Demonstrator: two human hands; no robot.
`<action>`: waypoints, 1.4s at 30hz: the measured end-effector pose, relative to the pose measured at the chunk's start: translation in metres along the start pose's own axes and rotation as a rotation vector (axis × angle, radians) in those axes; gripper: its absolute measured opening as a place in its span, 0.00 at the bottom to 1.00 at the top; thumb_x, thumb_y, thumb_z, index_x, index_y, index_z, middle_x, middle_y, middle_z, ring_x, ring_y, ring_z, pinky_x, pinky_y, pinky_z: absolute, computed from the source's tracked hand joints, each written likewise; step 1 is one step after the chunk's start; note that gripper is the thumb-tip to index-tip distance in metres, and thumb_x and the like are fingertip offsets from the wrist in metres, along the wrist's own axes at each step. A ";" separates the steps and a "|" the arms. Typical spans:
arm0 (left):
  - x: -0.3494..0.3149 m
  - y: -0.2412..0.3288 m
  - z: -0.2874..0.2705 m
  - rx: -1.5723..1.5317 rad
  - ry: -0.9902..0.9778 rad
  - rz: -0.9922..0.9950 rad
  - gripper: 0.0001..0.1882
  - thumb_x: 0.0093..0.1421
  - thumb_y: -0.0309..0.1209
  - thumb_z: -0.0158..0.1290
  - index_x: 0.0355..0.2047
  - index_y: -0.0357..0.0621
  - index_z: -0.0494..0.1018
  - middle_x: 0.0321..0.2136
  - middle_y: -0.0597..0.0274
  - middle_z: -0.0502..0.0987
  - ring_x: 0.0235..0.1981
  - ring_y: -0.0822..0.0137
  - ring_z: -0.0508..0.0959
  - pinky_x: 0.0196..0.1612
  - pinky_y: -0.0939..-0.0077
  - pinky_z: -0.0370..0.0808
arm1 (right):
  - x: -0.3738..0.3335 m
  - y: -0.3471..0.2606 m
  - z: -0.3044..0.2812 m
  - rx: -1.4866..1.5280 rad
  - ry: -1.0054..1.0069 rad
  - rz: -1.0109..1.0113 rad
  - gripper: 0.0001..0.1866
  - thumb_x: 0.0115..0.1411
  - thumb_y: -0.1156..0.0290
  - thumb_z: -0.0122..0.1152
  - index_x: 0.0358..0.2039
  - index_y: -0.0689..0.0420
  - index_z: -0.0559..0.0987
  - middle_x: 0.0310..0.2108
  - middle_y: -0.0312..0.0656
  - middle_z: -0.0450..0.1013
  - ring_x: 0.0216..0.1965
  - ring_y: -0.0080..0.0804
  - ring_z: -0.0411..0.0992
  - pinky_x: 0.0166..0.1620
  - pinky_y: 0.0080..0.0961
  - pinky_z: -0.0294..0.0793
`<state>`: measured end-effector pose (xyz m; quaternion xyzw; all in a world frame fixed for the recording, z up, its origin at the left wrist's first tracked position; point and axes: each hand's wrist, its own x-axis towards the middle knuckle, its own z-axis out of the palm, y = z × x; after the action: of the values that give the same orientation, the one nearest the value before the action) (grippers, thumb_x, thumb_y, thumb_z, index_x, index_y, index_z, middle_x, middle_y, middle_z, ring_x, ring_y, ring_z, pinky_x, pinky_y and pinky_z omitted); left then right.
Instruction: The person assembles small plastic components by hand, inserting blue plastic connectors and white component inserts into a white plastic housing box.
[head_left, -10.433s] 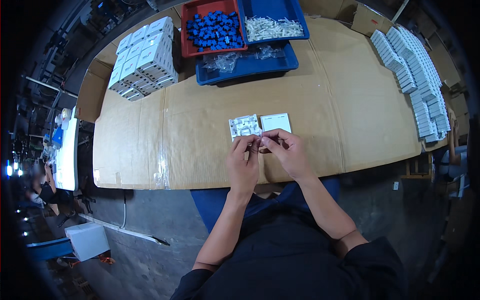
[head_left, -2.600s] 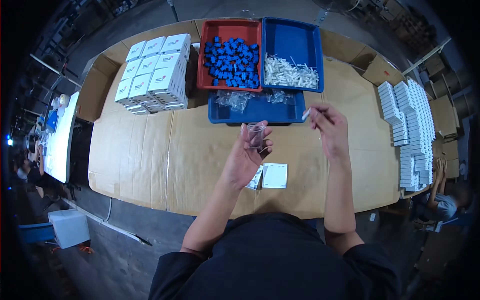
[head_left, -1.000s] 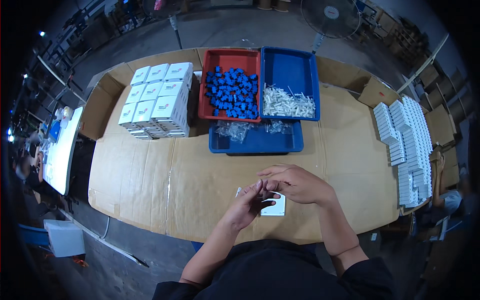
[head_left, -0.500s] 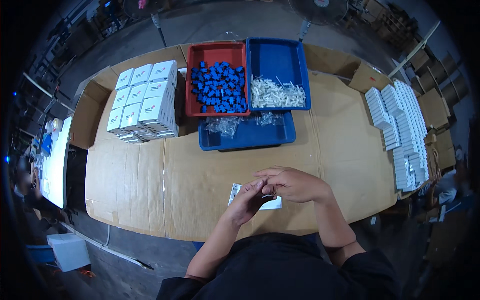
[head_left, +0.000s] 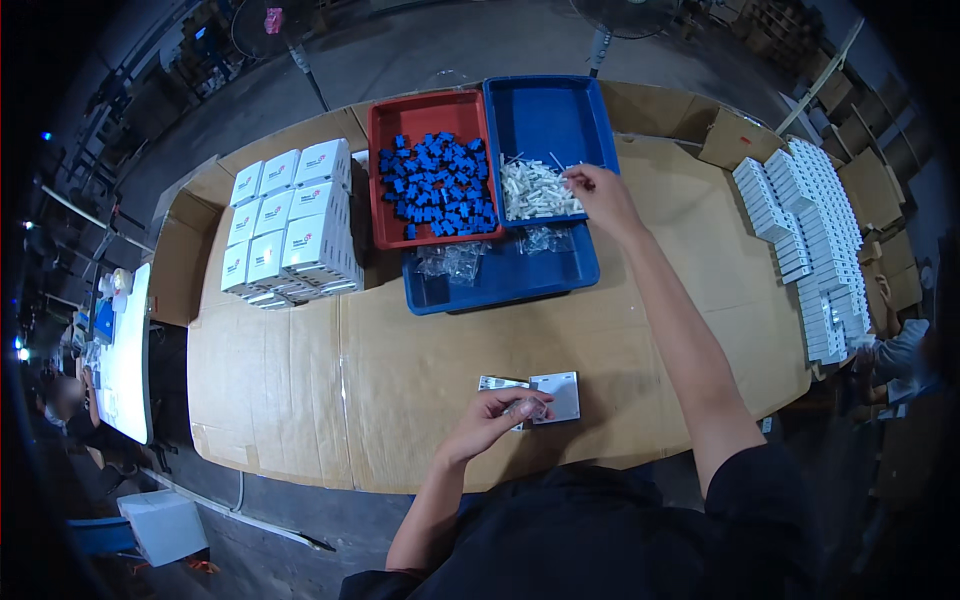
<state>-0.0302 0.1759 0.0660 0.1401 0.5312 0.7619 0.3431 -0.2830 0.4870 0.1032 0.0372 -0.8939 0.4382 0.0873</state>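
My left hand (head_left: 488, 422) is closed around a small clear plastic bag (head_left: 526, 408), low over the near part of the table. Beneath and beside it lie two flat white plastic pieces: a plain square one (head_left: 556, 397) and one with dark markings (head_left: 499, 382), partly covered by the hand. My right hand (head_left: 603, 200) reaches to the right edge of a pile of small white plastic parts (head_left: 535, 190) in the upright blue tray (head_left: 548, 110). Its fingertips are pinched together at the pile; what they hold is too small to make out.
A red tray (head_left: 425, 112) holds small blue parts (head_left: 437, 185). In front, a lower blue tray (head_left: 500, 292) holds clear bags (head_left: 452, 260). Stacked white boxes (head_left: 290, 225) stand left, stacked white casings (head_left: 805, 250) right. Cardboard walls (head_left: 655, 110) edge the table (head_left: 400, 350).
My hands were together over the white pieces; they have parted. The right has moved far forward to the white parts, while the left stays near with the clear bag. Both white pieces now show more.
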 end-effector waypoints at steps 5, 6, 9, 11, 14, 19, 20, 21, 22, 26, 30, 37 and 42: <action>0.008 -0.006 0.006 0.041 0.088 -0.020 0.21 0.77 0.40 0.49 0.54 0.32 0.79 0.39 0.57 0.85 0.40 0.71 0.82 0.49 0.73 0.78 | 0.055 0.022 0.012 -0.322 0.065 -0.111 0.09 0.64 0.71 0.61 0.43 0.54 0.85 0.44 0.46 0.82 0.46 0.49 0.80 0.50 0.41 0.79; 0.009 -0.006 0.008 -0.047 0.115 0.003 0.23 0.78 0.41 0.47 0.54 0.30 0.79 0.39 0.56 0.85 0.39 0.70 0.82 0.49 0.72 0.78 | 0.059 0.028 0.015 -0.451 0.039 -0.138 0.09 0.64 0.71 0.61 0.42 0.54 0.86 0.43 0.45 0.81 0.47 0.49 0.79 0.50 0.42 0.79; 0.012 -0.016 0.008 -0.116 0.146 -0.027 0.25 0.79 0.43 0.45 0.54 0.31 0.78 0.41 0.56 0.85 0.41 0.70 0.82 0.51 0.71 0.77 | 0.069 0.032 0.018 -0.610 -0.022 -0.185 0.06 0.62 0.71 0.62 0.37 0.52 0.86 0.42 0.44 0.78 0.49 0.47 0.77 0.49 0.44 0.79; 0.010 -0.010 0.011 -0.133 0.161 -0.048 0.25 0.79 0.43 0.44 0.55 0.32 0.78 0.43 0.55 0.85 0.42 0.70 0.82 0.52 0.71 0.77 | 0.069 0.029 0.018 -0.642 -0.035 -0.155 0.05 0.63 0.71 0.62 0.34 0.53 0.85 0.42 0.44 0.77 0.49 0.46 0.77 0.49 0.44 0.79; 0.008 -0.009 0.013 -0.174 0.184 -0.089 0.26 0.79 0.45 0.42 0.55 0.32 0.78 0.45 0.54 0.85 0.44 0.69 0.82 0.55 0.70 0.77 | 0.075 0.027 0.019 -0.619 -0.045 -0.159 0.04 0.62 0.73 0.63 0.32 0.55 0.84 0.41 0.44 0.77 0.48 0.46 0.77 0.48 0.45 0.78; 0.008 -0.017 0.018 -0.334 0.193 -0.111 0.26 0.79 0.44 0.41 0.56 0.31 0.76 0.47 0.53 0.85 0.45 0.68 0.82 0.57 0.69 0.77 | 0.072 0.060 0.004 -0.651 0.170 -0.310 0.06 0.63 0.70 0.66 0.38 0.57 0.84 0.41 0.42 0.78 0.44 0.41 0.78 0.44 0.39 0.76; 0.010 -0.015 0.022 -0.373 0.157 -0.119 0.25 0.79 0.43 0.41 0.55 0.31 0.76 0.47 0.51 0.84 0.46 0.64 0.83 0.56 0.65 0.78 | 0.068 0.074 -0.011 -0.310 0.190 -0.173 0.07 0.64 0.69 0.67 0.39 0.58 0.84 0.41 0.40 0.79 0.41 0.36 0.77 0.43 0.36 0.75; 0.013 -0.013 0.025 -0.413 0.123 -0.129 0.24 0.79 0.42 0.41 0.54 0.30 0.75 0.47 0.48 0.83 0.46 0.60 0.83 0.55 0.62 0.78 | 0.061 0.082 -0.023 0.034 0.204 -0.039 0.09 0.65 0.68 0.68 0.41 0.59 0.84 0.41 0.39 0.80 0.39 0.31 0.77 0.41 0.32 0.75; 0.004 -0.010 0.024 -0.419 0.162 -0.135 0.23 0.79 0.42 0.43 0.53 0.32 0.75 0.46 0.48 0.83 0.46 0.60 0.84 0.56 0.62 0.78 | 0.045 0.040 -0.015 0.385 0.149 0.103 0.11 0.67 0.68 0.68 0.45 0.61 0.83 0.42 0.39 0.81 0.35 0.22 0.73 0.39 0.24 0.73; -0.002 -0.015 0.029 -0.339 0.212 -0.005 0.24 0.78 0.43 0.45 0.54 0.33 0.78 0.46 0.52 0.84 0.46 0.64 0.83 0.57 0.65 0.77 | -0.012 -0.024 -0.037 1.021 0.069 0.137 0.10 0.70 0.71 0.64 0.47 0.62 0.82 0.42 0.42 0.80 0.33 0.19 0.71 0.37 0.17 0.71; 0.011 0.000 0.028 -0.394 0.441 0.189 0.26 0.76 0.48 0.47 0.58 0.36 0.74 0.48 0.54 0.82 0.48 0.64 0.81 0.57 0.65 0.76 | -0.061 -0.059 -0.050 1.023 0.082 0.084 0.09 0.69 0.72 0.66 0.45 0.62 0.81 0.40 0.42 0.80 0.32 0.20 0.70 0.36 0.18 0.70; 0.029 0.039 0.024 -0.712 0.386 0.165 0.31 0.76 0.55 0.41 0.62 0.41 0.70 0.51 0.60 0.80 0.49 0.63 0.80 0.55 0.65 0.75 | -0.145 -0.080 -0.017 0.857 0.019 0.121 0.07 0.67 0.75 0.65 0.45 0.61 0.82 0.38 0.37 0.79 0.31 0.18 0.68 0.37 0.17 0.69; 0.016 0.038 0.017 -0.660 0.360 0.132 0.31 0.77 0.54 0.41 0.64 0.41 0.69 0.53 0.59 0.80 0.50 0.64 0.81 0.55 0.64 0.77 | -0.168 -0.123 0.017 0.661 -0.144 0.083 0.07 0.64 0.79 0.69 0.42 0.62 0.84 0.36 0.35 0.81 0.35 0.17 0.74 0.39 0.17 0.73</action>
<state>-0.0464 0.1913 0.1046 -0.0800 0.2988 0.9248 0.2215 -0.1025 0.3964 0.1574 0.0578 -0.7082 0.7035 -0.0110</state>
